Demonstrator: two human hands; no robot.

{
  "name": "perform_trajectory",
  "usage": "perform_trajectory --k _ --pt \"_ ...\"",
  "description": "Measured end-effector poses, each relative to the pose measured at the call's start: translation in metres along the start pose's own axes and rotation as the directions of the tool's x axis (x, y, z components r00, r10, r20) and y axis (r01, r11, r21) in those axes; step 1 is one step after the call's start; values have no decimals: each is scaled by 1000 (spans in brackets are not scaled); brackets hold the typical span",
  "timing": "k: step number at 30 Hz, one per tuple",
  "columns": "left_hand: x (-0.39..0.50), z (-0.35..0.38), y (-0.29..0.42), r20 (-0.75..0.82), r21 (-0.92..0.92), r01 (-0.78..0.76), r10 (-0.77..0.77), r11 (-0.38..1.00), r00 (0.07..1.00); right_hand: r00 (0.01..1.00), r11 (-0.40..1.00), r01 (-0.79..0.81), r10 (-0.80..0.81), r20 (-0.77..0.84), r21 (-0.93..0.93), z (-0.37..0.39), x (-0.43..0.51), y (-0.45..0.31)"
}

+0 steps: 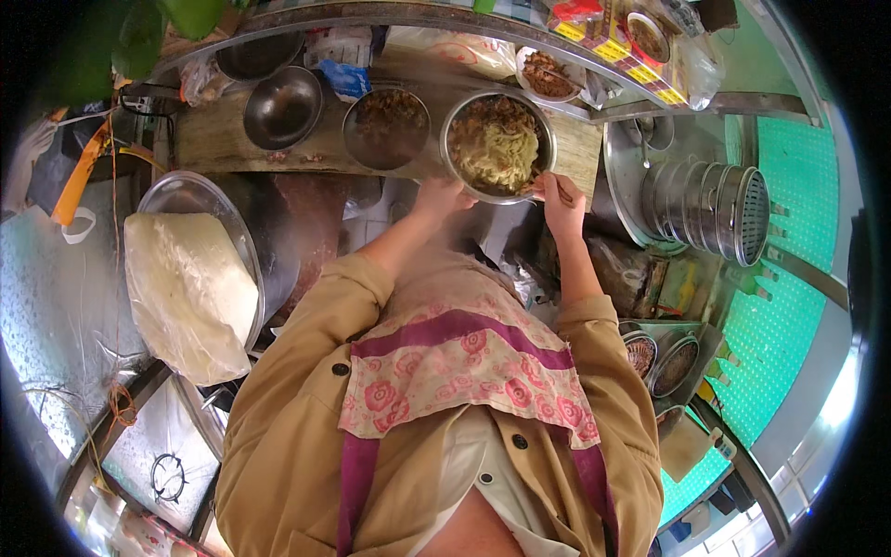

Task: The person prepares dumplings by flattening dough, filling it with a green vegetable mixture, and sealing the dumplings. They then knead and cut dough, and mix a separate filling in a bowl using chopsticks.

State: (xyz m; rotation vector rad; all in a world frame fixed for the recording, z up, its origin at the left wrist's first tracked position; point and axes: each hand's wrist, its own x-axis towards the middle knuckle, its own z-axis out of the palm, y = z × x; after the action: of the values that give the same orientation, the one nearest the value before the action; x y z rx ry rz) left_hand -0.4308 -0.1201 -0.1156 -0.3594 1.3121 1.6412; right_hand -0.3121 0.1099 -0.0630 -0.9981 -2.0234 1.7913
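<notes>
A steel bowl [550,139] sits at the front edge of the wooden board, holding a pale yellowish shredded food [505,153] beside a reddish-brown mixture [498,115]. My left hand [449,196] grips the bowl's near left rim, its fingertips partly hidden. At the near right rim, my right hand [561,196] is closed around a slim brown utensil [537,173], perhaps chopsticks, whose tip reaches into the food. Left of this bowl stands a second metal bowl [387,161] with a dark brown mixture. Steam blurs the area around my left hand.
An empty dark bowl [282,111] and a blue packet [346,80] are on the wooden board [223,157]. A wide basin [198,182] with plastic-covered dough [191,292] stands left. Stacked steamers [703,209] lie right. A shelf edge [418,21] crosses above a bowl of brown filling [550,73].
</notes>
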Motion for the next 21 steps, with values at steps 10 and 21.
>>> perform_trajectory --k 10,21 --pt "-1 -1 1 -11 16 -8 8 1000 1000 989 885 -151 139 59 440 9 17 -24" --pt "-6 9 3 -68 28 -100 102 995 992 897 997 -6 37 441 -72 -11 73 -66"
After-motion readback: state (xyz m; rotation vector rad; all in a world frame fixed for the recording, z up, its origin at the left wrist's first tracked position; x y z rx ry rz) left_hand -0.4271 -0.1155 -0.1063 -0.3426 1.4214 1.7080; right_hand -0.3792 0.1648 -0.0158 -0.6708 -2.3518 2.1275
